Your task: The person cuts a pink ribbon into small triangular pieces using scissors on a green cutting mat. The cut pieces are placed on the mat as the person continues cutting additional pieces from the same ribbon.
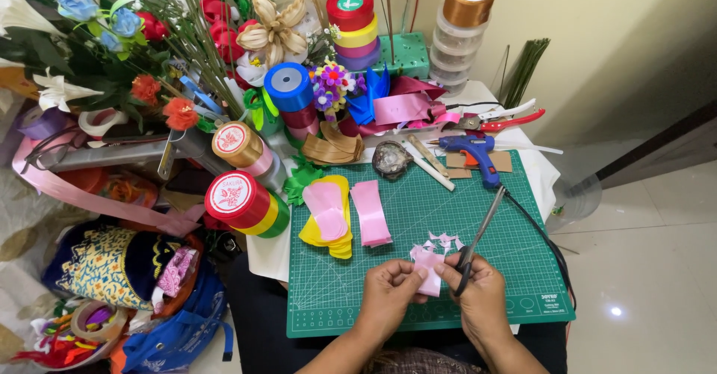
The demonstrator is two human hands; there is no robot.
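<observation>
Both hands sit low at centre frame: left hand [390,288] and right hand [478,288] pinch a pink ribbon piece [428,268], long axis running up-frame, over the green cutting mat [523,269]. Right fingers also close on scissors [478,241], blades pointing upper right. Farther up lie pink strips [370,211]; the person's lap is cut off.

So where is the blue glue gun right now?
In the head view, the blue glue gun lies at the green cutting mat's far right edge, just below the red-handled pliers.
</observation>
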